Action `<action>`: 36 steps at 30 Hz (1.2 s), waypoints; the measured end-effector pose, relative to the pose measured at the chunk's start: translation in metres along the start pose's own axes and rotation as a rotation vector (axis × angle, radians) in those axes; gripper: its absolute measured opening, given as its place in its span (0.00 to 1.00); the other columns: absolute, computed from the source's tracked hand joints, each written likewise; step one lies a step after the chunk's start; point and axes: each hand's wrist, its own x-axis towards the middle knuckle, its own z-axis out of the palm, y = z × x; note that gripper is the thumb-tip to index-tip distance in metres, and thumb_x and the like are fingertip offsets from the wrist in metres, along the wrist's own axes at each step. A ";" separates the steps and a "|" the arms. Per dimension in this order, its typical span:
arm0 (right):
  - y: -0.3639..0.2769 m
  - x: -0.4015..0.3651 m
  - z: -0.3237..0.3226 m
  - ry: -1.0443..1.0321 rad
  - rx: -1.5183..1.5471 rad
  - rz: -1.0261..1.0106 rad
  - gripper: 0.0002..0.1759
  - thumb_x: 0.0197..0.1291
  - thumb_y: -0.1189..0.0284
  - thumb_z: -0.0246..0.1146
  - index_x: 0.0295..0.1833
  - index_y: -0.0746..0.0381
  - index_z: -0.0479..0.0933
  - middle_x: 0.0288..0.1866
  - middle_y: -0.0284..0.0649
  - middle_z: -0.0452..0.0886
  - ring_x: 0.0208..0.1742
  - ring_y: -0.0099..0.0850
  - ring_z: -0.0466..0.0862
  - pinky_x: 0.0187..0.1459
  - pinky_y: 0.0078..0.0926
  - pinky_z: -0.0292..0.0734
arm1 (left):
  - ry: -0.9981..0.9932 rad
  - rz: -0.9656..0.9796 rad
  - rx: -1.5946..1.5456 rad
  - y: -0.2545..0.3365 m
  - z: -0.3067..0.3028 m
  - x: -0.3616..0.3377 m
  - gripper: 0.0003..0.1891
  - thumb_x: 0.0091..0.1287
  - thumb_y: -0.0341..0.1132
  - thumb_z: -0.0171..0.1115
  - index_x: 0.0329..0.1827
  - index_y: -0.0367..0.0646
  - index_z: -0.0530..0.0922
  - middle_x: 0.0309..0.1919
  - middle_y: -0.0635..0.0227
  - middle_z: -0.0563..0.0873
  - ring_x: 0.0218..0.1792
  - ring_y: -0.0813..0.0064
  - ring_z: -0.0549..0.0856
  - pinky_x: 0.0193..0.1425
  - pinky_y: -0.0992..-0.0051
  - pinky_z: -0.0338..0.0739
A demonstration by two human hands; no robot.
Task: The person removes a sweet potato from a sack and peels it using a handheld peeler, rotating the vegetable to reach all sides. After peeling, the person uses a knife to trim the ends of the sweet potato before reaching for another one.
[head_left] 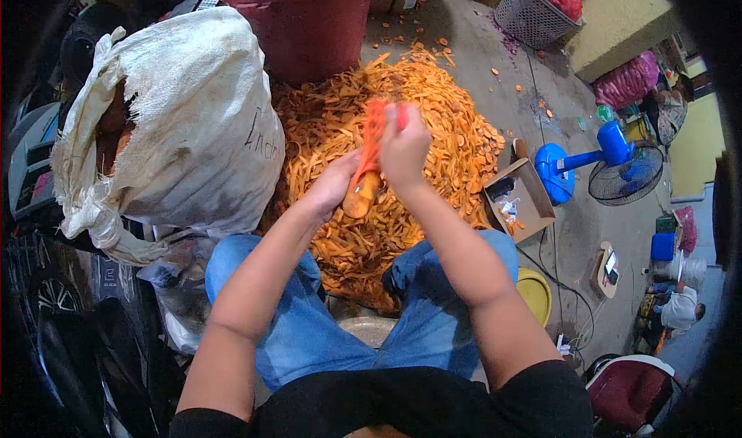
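Observation:
My left hand (334,181) is closed around a large carrot (359,200), its blunt end pointing toward me. The carrot's far part is bright orange and smeared by motion. Over it, my right hand (408,148) grips a red-handled peeler (401,117); its blade is too blurred to make out. Below both hands spreads a big heap of orange carrot peelings (444,129), with round slices mixed in along its right side.
A white woven sack (209,106) stands left, torn open at one side. Behind the heap is a red tub (309,28). On the right are a cardboard box (533,195), a blue fan (610,156) and a cable. A person (680,310) is far right.

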 end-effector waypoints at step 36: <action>-0.004 -0.004 0.002 0.046 0.501 0.268 0.10 0.55 0.69 0.52 0.29 0.65 0.68 0.21 0.35 0.71 0.23 0.22 0.69 0.26 0.20 0.64 | 0.044 -0.116 -0.151 0.003 -0.006 0.003 0.15 0.64 0.38 0.37 0.48 0.42 0.65 0.36 0.67 0.77 0.35 0.74 0.79 0.35 0.74 0.76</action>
